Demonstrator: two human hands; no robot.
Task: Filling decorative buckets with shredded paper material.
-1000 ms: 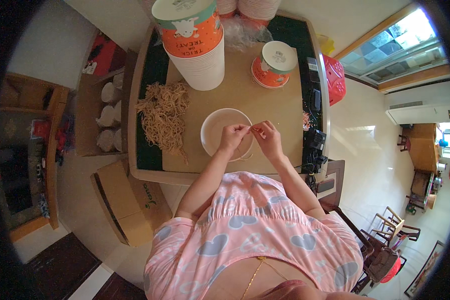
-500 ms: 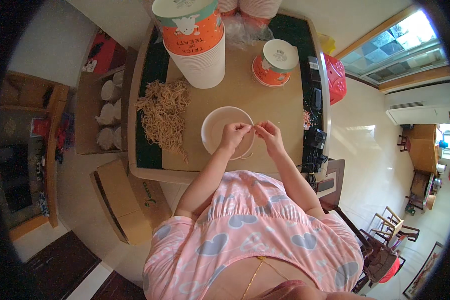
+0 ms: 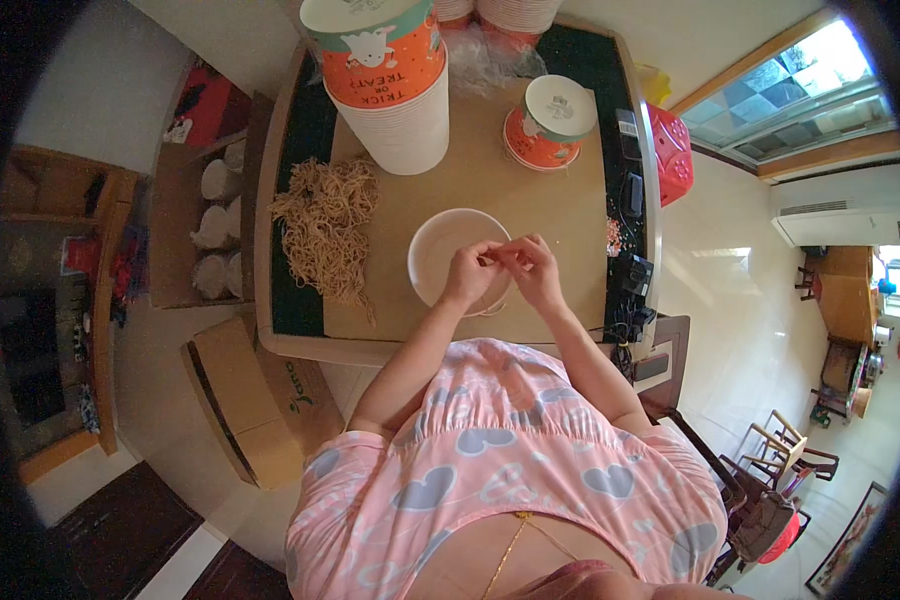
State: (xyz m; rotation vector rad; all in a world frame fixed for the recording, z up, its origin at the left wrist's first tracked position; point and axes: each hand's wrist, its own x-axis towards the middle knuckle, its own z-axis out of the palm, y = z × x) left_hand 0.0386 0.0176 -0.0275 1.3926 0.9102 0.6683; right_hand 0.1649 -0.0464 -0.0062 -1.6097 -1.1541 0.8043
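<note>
A white paper bucket [image 3: 427,252] sits on the brown board in front of me, its inside facing up. At its right rim my left hand [image 3: 473,272] and my right hand [image 3: 535,274] meet, fingertips pinched together. A thin beige cord [image 3: 494,312] hangs in a small loop below them, by the bucket's near edge; the pinched part is hidden by the fingers. To the left lies a tangled heap of beige cords [image 3: 328,230].
A tall stack of orange and white paper buckets [image 3: 400,125] stands beyond the heap. A smaller upturned stack [image 3: 560,108] is at far right. Black chargers [image 3: 632,275] line the right edge of the table. An open carton [image 3: 195,215] holding white bundles stands left.
My right hand has moved left and its fingers now overlap my left fingertips. The bucket has shifted slightly to the right.
</note>
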